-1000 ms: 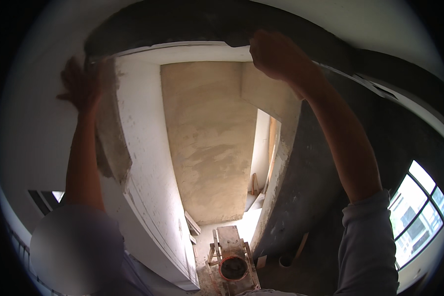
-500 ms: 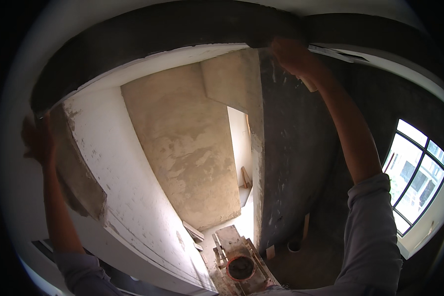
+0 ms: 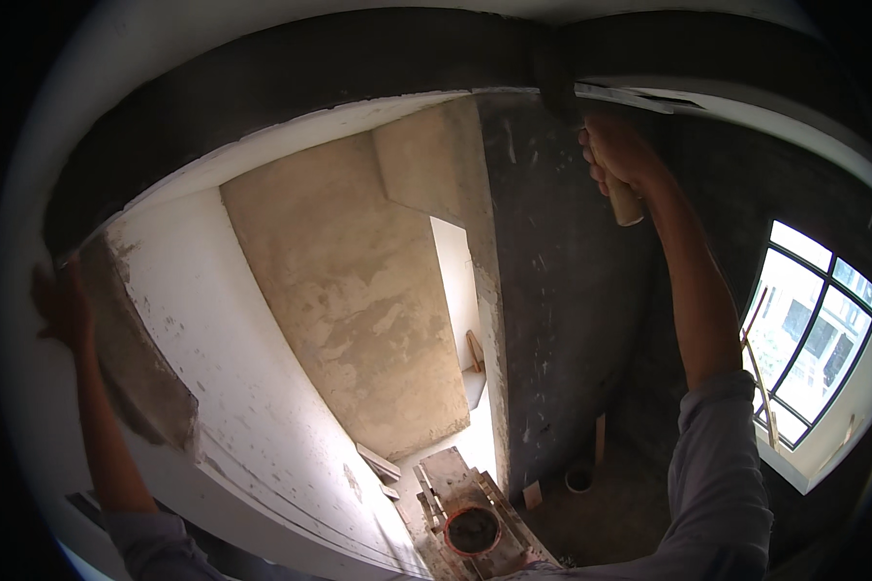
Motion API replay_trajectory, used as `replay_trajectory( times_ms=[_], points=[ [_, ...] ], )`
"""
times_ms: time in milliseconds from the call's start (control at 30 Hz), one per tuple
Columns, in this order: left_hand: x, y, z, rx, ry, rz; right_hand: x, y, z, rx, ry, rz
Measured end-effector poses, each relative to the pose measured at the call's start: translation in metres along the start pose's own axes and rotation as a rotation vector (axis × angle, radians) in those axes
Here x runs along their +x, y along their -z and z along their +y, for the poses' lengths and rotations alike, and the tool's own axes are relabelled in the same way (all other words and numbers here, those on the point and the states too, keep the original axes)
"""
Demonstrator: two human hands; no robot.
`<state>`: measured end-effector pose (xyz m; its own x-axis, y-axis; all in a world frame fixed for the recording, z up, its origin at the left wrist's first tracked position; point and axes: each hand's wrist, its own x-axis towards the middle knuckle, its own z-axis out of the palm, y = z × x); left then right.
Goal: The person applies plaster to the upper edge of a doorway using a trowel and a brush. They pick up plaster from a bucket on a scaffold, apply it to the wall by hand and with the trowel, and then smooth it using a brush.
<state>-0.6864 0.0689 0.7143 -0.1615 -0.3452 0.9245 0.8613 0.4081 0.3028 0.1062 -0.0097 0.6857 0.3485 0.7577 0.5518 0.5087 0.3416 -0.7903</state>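
My right hand [image 3: 622, 153] is raised at the right, closed round the pale wooden handle [image 3: 625, 205] of a tool. The tool's dark, flat-looking head [image 3: 556, 82] reaches up over the lower edge of a dark beam-like band [image 3: 339, 58]; its exact shape is lost in shadow. At the far left, my left hand [image 3: 65, 308] is up by the band's lower left end, next to a rough grey plastered edge [image 3: 155, 358]. Its fingers look spread and hold nothing I can see, though they are dim and blurred.
Far below, an orange-rimmed bucket [image 3: 473, 531] of grey material stands on a dirty plank platform [image 3: 446, 470]. A dark wall [image 3: 572, 290] rises at the right, with a black-framed window [image 3: 814, 329] beyond. Boards [image 3: 378, 462] lie by the white wall [image 3: 233, 320].
My right hand has come down and slightly right from the band's edge, so more of the handle shows. My left hand stays at the band's left end while the view has shifted slightly.
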Motion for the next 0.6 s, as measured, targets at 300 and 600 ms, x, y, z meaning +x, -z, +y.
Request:
replay_trajectory(
  times_ms=[300, 600],
  points=[
    [-0.008, -0.031, -0.011, -0.101, -0.117, 0.051, -0.028, -0.097, -0.029, -0.103, 0.658, -0.143],
    [-0.021, -0.031, 0.008, -0.102, -0.051, 0.066, -0.005, -0.001, -0.009, 0.173, -0.043, 0.056]
  ],
)
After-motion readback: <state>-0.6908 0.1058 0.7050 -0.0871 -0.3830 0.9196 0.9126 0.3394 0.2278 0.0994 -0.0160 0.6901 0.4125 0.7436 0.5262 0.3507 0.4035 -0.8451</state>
